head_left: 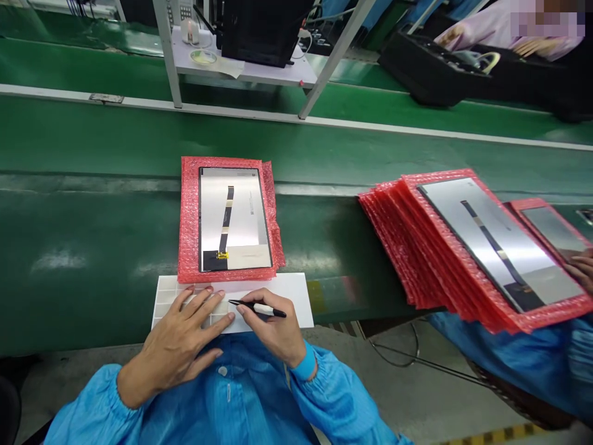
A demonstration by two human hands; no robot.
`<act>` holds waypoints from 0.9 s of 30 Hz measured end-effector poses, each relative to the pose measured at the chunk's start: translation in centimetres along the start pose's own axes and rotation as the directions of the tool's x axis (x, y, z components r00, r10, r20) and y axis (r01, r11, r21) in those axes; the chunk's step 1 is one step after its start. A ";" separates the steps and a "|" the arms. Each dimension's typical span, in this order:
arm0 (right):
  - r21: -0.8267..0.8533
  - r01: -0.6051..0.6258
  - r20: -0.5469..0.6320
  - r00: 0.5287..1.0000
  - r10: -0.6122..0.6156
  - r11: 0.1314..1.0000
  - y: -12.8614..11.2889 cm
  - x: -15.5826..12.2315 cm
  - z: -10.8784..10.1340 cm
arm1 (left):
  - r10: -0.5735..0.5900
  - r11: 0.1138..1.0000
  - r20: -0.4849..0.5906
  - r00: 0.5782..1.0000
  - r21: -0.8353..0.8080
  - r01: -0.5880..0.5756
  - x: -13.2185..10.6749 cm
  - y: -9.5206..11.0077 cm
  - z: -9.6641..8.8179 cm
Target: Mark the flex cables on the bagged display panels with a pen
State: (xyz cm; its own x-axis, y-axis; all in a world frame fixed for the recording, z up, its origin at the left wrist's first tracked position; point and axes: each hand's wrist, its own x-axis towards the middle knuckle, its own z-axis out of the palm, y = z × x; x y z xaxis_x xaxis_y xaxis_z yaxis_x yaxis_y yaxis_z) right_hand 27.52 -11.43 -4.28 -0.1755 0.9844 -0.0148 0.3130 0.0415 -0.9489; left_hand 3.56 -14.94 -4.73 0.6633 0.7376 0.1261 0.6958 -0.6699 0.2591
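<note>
A white sheet of pale rectangular stickers (165,296) lies at the green bench's front edge. My left hand (185,334) rests on it, palm down with the fingers spread. In my right hand (280,327) are slim black-and-white tweezers (264,309), gripped between thumb and fingers. Their dark tips point left at the sheet, close to my left fingertips; whether they pinch anything is too small to tell. Just beyond the sheet, a display panel (248,225) lies face down on pink bubble wrap (189,222). A dark flex cable (227,219) runs along its silver back.
To the right stands a leaning stack of pink bubble-wrap sheets (398,241) with another display panel (486,241) on top. A co-worker's hand (581,269) is at the far right. Metal frame posts (167,55) and a shelf (259,73) with a black monitor stand behind.
</note>
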 end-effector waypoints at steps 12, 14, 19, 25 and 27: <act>0.019 -0.037 -0.005 0.999 0.037 0.999 -0.2 -0.1 0.1 | -0.002 0.999 0.008 1.000 -0.046 0.002 0.0 0.0 -0.2; 0.036 -0.024 0.002 1.000 0.024 0.999 -0.3 -0.1 -0.1 | 0.012 0.999 0.028 1.000 -0.042 -0.011 0.0 -0.1 -0.3; 0.036 -0.009 -0.061 0.998 0.011 0.999 -0.4 0.0 -0.3 | 0.028 0.999 0.043 0.999 -0.047 -0.026 0.1 -0.2 -0.8; 0.009 -0.018 -0.024 1.000 0.018 1.000 -0.3 0.1 -0.2 | 0.008 0.997 0.010 1.000 -0.076 -0.007 0.1 0.0 -0.9; 0.002 -0.018 -0.016 1.000 0.018 1.000 -0.3 0.1 -0.1 | 0.001 0.996 0.013 1.000 -0.085 0.000 0.1 0.0 -0.9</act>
State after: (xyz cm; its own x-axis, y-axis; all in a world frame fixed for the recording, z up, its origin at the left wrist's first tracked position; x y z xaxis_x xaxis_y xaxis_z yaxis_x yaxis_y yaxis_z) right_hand 27.53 -11.29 -3.94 -0.1546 0.9876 -0.0269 0.3139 0.0233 -0.9492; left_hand 3.39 -14.78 -3.90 0.6678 0.7356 0.1136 0.6698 -0.6604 0.3394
